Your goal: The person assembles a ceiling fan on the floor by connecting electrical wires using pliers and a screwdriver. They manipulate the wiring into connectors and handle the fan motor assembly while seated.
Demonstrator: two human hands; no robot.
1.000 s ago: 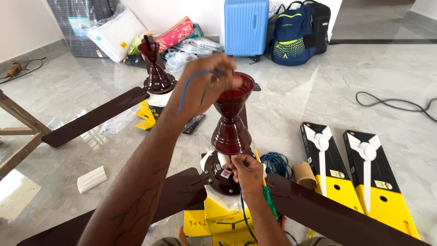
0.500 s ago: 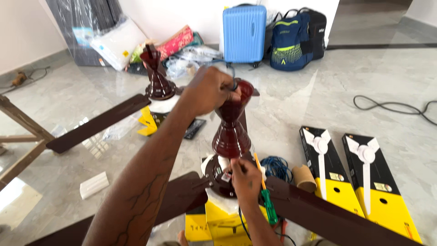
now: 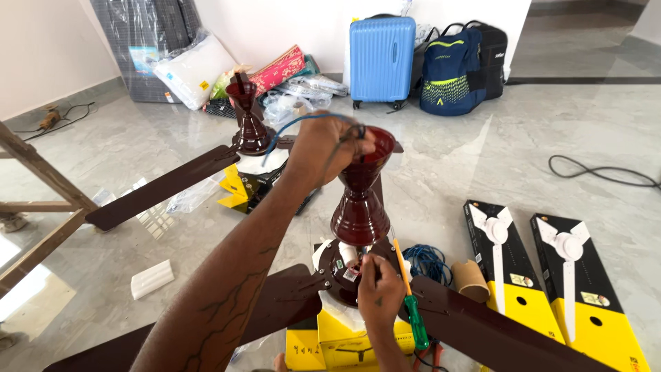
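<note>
Left hand (image 3: 323, 148) at frame centre clamped on blue wire (image 3: 289, 125) atop maroon fan canopy (image 3: 361, 200), right hand (image 3: 377, 293) lower centre pinching screwdriver (image 3: 411, 303).

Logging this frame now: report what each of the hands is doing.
Left hand: closed on blue wires at the maroon cup's rim.
Right hand: pinched at the fan motor, green screwdriver alongside.

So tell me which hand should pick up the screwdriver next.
Right. The right hand is at the fan motor, beside the screwdriver. The left hand is up on the canopy cup, gripping wires.
</note>
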